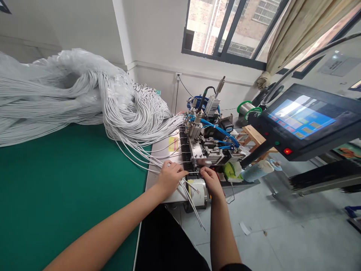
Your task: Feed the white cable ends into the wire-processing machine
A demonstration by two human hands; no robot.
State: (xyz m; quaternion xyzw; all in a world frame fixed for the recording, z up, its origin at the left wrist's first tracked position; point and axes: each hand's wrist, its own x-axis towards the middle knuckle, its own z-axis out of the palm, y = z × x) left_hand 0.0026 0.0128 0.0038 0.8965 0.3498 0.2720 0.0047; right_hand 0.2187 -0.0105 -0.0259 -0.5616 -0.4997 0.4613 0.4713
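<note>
A short stretch of white cable (193, 172) runs between my two hands at the front end of the machine (197, 145). My left hand (170, 177) is closed on this cable, and several more loose cables (189, 197) pass under its palm and hang over the table edge. On the other side my right hand (210, 180) pinches the cable's end between thumb and fingertips. The tip itself is hidden by the fingers. Other cables lie side by side across the metal plate (153, 178) into the machine's dark slotted track. Below my hands sits a white-labelled cylinder (198, 192).
A large bundle of white cables (124, 109) in clear plastic lies on the green mat (70, 188). At the right a touch screen (304, 118) on an arm overhangs the floor. Behind the machine stand a wire spool (249, 108) and a wooden stool (254, 136).
</note>
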